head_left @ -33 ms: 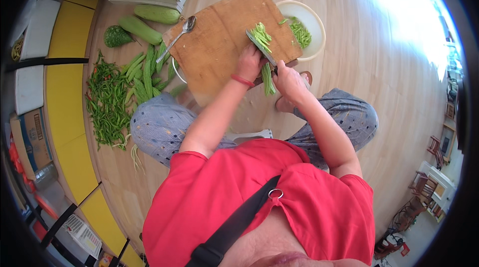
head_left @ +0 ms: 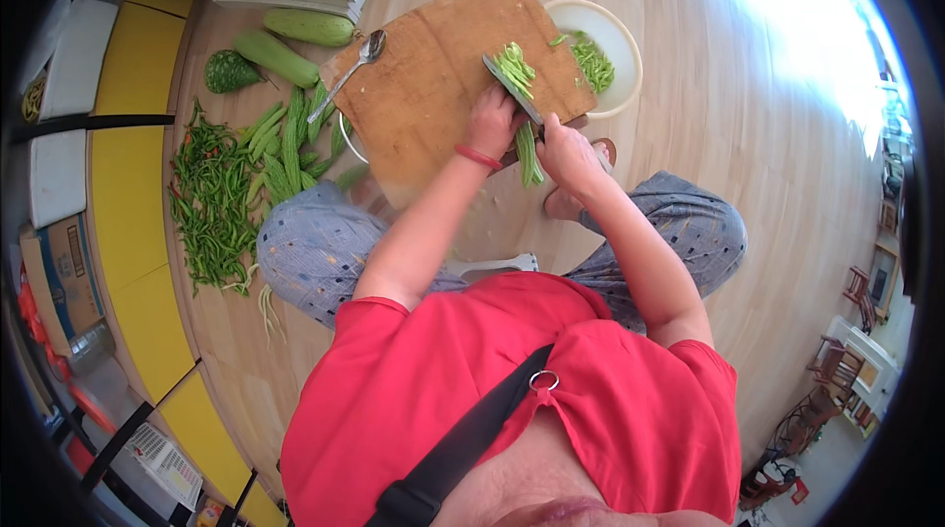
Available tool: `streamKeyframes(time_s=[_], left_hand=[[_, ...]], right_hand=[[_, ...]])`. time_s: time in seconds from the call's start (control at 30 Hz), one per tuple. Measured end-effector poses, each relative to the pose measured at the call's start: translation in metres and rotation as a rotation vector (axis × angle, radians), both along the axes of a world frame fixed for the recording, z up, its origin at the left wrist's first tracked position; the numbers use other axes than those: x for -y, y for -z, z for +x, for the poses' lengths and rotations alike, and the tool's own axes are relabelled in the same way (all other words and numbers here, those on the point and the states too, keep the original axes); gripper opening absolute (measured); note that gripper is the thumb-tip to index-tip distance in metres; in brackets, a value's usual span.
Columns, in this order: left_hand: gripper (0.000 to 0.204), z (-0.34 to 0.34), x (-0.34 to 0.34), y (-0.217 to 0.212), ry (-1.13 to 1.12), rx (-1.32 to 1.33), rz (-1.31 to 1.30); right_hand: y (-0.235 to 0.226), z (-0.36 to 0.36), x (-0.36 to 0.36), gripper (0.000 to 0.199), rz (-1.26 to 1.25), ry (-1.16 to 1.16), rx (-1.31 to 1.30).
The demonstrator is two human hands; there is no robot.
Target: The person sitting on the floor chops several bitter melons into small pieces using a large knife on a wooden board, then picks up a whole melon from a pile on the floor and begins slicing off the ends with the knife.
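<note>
A kitchen knife [head_left: 511, 89] slants across the right part of the wooden cutting board [head_left: 433, 64]. My right hand [head_left: 572, 159] is closed around its handle. My left hand [head_left: 494, 122] presses with curled fingers on a long green piece of bitter melon [head_left: 528, 155], right beside the blade. One end of that piece sticks out past the board's near edge, between my hands. Just beyond the blade lies a small heap of pale green slices [head_left: 514, 66]. The fingertips of my left hand are partly hidden.
A white basin [head_left: 624, 45] with green slices [head_left: 592, 64] stands partly under the board's right side. A spoon [head_left: 352, 72] rests on the board's left edge. Whole bitter melons [head_left: 291, 145], green peppers [head_left: 212, 202] and large gourds [head_left: 309, 28] lie on the floor to the left.
</note>
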State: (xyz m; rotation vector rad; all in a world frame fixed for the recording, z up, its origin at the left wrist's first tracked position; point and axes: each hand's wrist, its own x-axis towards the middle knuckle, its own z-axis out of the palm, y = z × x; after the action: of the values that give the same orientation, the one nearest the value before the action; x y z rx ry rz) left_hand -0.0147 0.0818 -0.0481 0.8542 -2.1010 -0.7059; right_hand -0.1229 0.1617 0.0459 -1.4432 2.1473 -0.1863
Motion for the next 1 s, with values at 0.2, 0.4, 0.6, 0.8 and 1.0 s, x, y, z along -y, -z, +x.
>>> streamKeyframes(time_s=[0.2, 0.4, 0.6, 0.8, 1.0], left_hand=[[0.030, 0.004, -0.003, -0.003, 0.012, 0.088, -0.015], [0.028, 0.001, -0.002, -0.004, 0.017, 0.016, -0.120], [0.025, 0.001, 0.001, -0.008, 0.010, 0.085, -0.074], [0.025, 0.002, -0.001, 0.004, 0.010, 0.037, -0.104], [0.028, 0.012, -0.005, -0.018, 0.123, 0.219, -0.041]], right_hand=[[0.014, 0.000, 0.011, 0.018, -0.058, -0.023, -0.004], [0.002, -0.002, -0.006, 0.018, -0.002, -0.017, -0.005], [0.006, -0.005, 0.005, 0.017, -0.011, -0.006, 0.021], [0.005, 0.001, -0.005, 0.020, 0.022, 0.013, 0.012], [0.004, 0.002, 0.001, 0.020, -0.021, 0.001, 0.017]])
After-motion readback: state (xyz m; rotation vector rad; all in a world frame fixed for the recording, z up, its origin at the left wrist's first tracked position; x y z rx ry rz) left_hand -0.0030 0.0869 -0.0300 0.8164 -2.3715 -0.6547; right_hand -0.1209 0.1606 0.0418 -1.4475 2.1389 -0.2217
